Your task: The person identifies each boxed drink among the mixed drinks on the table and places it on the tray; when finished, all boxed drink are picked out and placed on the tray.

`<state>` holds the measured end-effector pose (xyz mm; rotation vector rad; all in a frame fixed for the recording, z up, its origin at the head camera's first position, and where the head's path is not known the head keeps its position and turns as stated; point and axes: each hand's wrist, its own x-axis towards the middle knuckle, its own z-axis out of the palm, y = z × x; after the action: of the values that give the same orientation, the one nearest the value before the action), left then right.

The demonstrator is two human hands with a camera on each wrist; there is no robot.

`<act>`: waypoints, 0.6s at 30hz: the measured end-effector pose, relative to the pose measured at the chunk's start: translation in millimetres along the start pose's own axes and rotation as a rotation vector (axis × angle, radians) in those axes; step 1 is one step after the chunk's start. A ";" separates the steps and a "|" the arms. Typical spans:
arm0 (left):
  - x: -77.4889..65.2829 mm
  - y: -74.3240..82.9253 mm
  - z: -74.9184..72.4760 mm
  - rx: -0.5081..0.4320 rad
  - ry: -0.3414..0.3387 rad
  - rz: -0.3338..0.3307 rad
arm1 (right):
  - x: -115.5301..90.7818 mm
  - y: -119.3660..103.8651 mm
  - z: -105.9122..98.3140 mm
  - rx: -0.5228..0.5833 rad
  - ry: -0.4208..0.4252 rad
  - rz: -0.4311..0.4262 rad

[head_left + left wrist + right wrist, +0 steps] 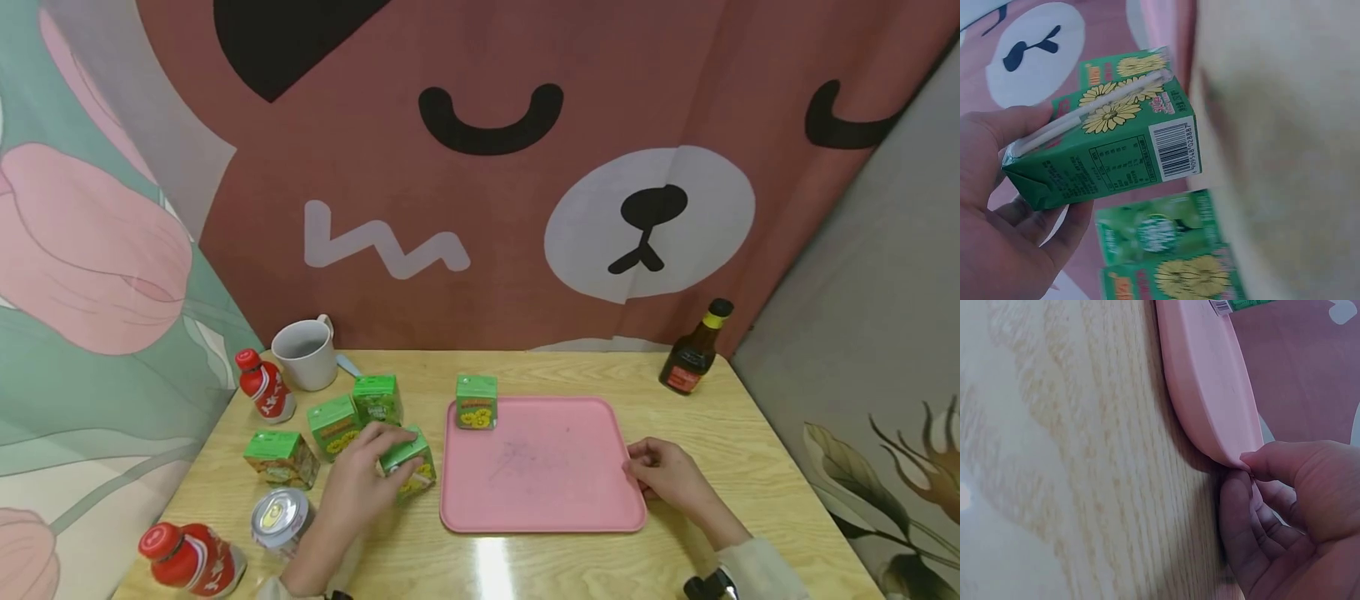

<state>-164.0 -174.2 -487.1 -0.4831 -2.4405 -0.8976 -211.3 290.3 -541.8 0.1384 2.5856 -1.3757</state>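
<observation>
My left hand (358, 483) grips a green drink carton (1125, 140) with yellow flowers and a straw along its side. In the head view this carton is just left of the pink tray (555, 475), partly covered by my fingers. A similar flower-printed carton (477, 404) stands at the tray's back left corner. My right hand (671, 477) pinches the tray's right rim between thumb and fingers, as the right wrist view shows up close. Behind my left hand stand two more green cartons, one flowered (332, 421) and one with a different print (377, 400).
A carton with a brownish picture (285, 460), a silver-topped can (281, 518) and a red bottle (198, 560) stand left of my left arm. Farther back are another red bottle (266, 389) and a white mug (309, 358). A dark sauce bottle (688, 358) stands back right.
</observation>
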 end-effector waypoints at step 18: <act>85.1 67.8 22.6 -0.114 -0.225 0.374 | -2.1 -1.8 -1.0 -0.015 0.001 -0.015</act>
<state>-208.4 -96.9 -420.7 -1.0926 -2.3816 -0.8598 -209.7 290.2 -539.3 0.1175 2.6019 -1.3617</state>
